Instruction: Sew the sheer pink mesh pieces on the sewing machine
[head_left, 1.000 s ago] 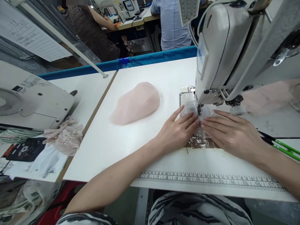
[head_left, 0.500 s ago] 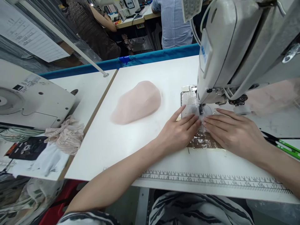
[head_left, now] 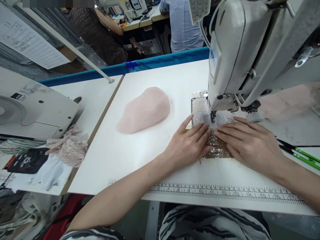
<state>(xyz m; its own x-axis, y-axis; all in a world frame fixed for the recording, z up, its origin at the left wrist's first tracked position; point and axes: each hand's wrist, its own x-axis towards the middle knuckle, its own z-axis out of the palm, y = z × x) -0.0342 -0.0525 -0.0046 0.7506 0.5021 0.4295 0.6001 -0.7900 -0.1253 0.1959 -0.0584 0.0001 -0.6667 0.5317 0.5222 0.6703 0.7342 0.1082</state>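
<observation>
My left hand [head_left: 187, 143] and my right hand [head_left: 247, 141] lie flat on the white table [head_left: 140, 156], fingers stretched out. Their fingertips meet just in front of the needle [head_left: 213, 119] of the white sewing machine [head_left: 250, 50]. Between them they press down a small clear, shiny piece of material [head_left: 217, 149] that runs under the presser foot. A pale pink fabric piece [head_left: 145, 109] sits in a mound on the table to the left of my left hand.
A printed ruler strip [head_left: 225, 193] runs along the table's front edge. Green-handled scissors [head_left: 300, 154] lie at the right. Lace trim [head_left: 67, 146] and cloth scraps sit on the left side table beside another machine [head_left: 32, 110]. Two people work at benches behind the blue divider [head_left: 150, 63].
Both hands keep their places at the needle, fingers flat on the clear piece. Only the view has shifted slightly.
</observation>
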